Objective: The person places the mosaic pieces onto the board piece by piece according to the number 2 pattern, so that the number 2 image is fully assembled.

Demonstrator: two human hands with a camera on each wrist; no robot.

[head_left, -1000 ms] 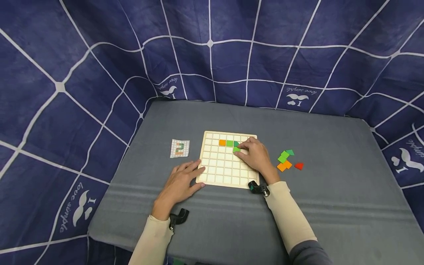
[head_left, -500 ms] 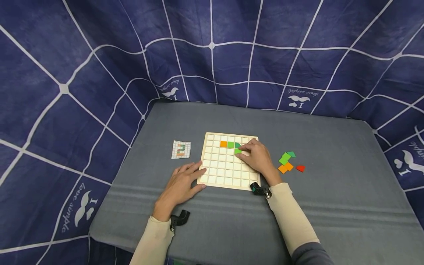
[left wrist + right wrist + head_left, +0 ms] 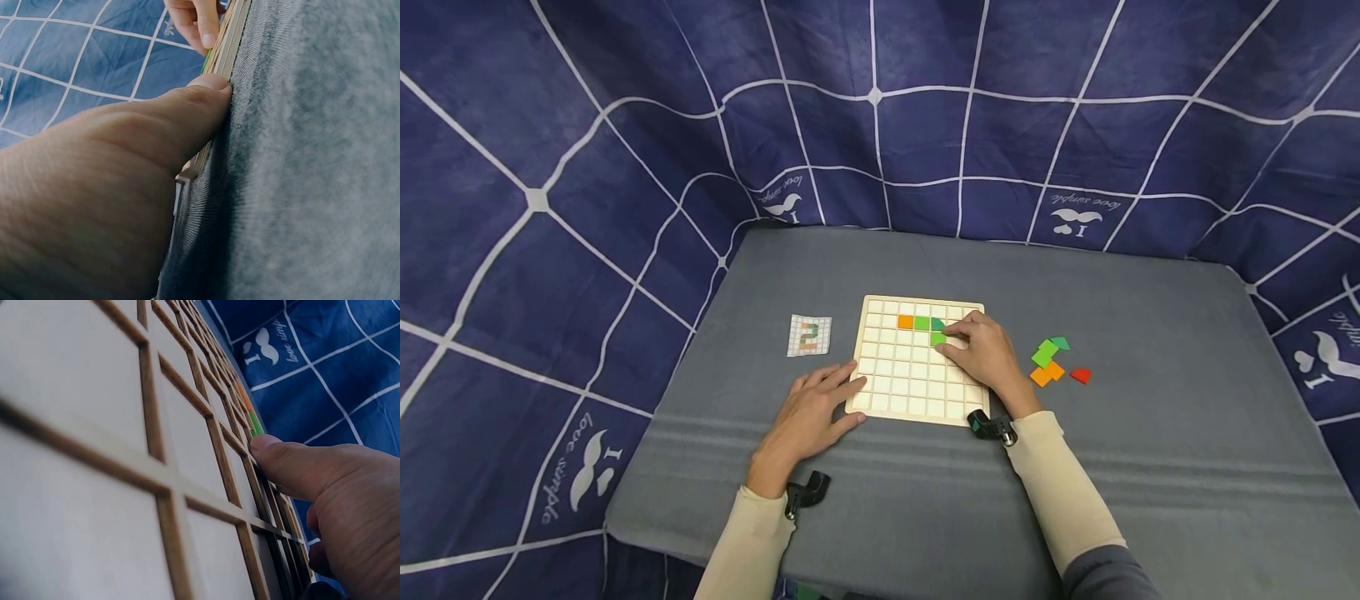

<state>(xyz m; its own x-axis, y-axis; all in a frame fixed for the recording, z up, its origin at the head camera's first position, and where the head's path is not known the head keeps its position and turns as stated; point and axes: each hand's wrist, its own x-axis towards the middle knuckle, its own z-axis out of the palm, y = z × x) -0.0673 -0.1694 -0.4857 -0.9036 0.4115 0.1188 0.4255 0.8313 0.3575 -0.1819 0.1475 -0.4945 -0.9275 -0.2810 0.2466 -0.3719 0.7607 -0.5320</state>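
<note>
A wooden grid board [image 3: 898, 387] lies on the grey table. My left hand [image 3: 805, 417] rests flat along its near left corner with fingers spread, and in the left wrist view the thumb [image 3: 209, 84] presses the board's side edge. My right hand [image 3: 981, 350] reaches over the board's right side. Its thumb and index finger pinch a light green square tile [image 3: 937, 338] at a cell of the third row. Directly above stands a dark green rounded tile [image 3: 937, 323], partly under the index fingertip. Left of that sit a green square tile [image 3: 922, 322] and an orange square tile [image 3: 906, 322].
Right of the board lie loose tiles: light green ones [image 3: 1045, 352], orange ones [image 3: 1041, 377], a dark green triangle [image 3: 1061, 342] and a red piece [image 3: 1081, 376]. A small printed pattern card [image 3: 808, 336] lies to the left. Blue checked curtain [image 3: 925, 142] hangs behind the table.
Both hands hold nearly the same places. The right thumb and index finger stay at the light green tile, and the view shifts slightly with the head.
</note>
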